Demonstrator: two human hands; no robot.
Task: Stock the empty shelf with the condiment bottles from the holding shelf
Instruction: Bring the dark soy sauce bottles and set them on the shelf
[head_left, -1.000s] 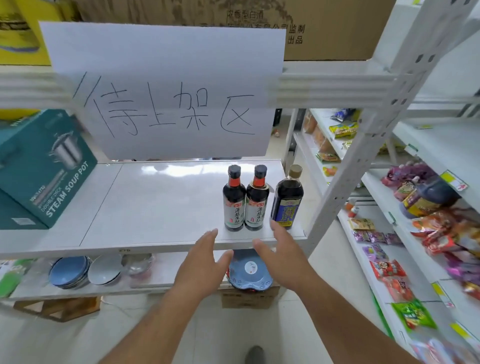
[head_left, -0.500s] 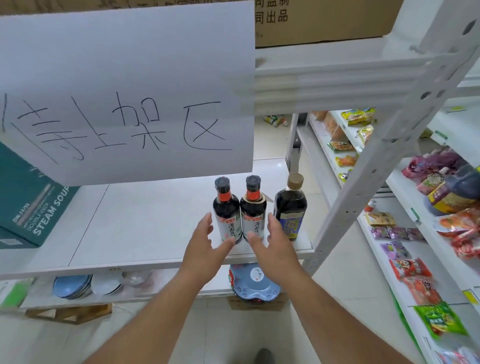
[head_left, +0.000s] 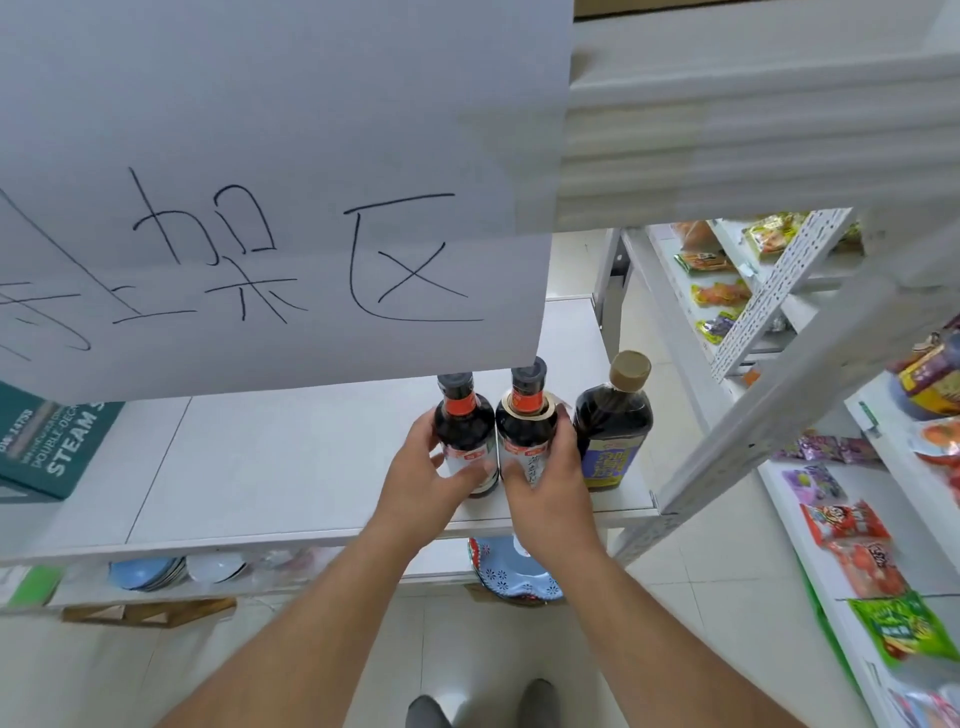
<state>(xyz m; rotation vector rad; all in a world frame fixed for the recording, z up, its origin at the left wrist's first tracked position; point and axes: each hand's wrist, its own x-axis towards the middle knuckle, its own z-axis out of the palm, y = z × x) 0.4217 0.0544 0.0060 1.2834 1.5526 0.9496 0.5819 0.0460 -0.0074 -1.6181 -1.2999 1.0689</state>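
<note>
Condiment bottles (head_left: 465, 431) stand at the holding shelf's (head_left: 291, 467) front edge, and I've got my left hand (head_left: 423, 480) and right hand (head_left: 545, 480) each wrapped round one heavy, slick, breakable glass belly, low on the label.

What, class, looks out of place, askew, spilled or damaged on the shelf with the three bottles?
Little stands out. All three bottles stand upright and capped, with no spill on the shelf. The left hand grips the left bottle, the right hand the middle bottle. The paper sign hangs over their caps. The right bottle is untouched.
</note>
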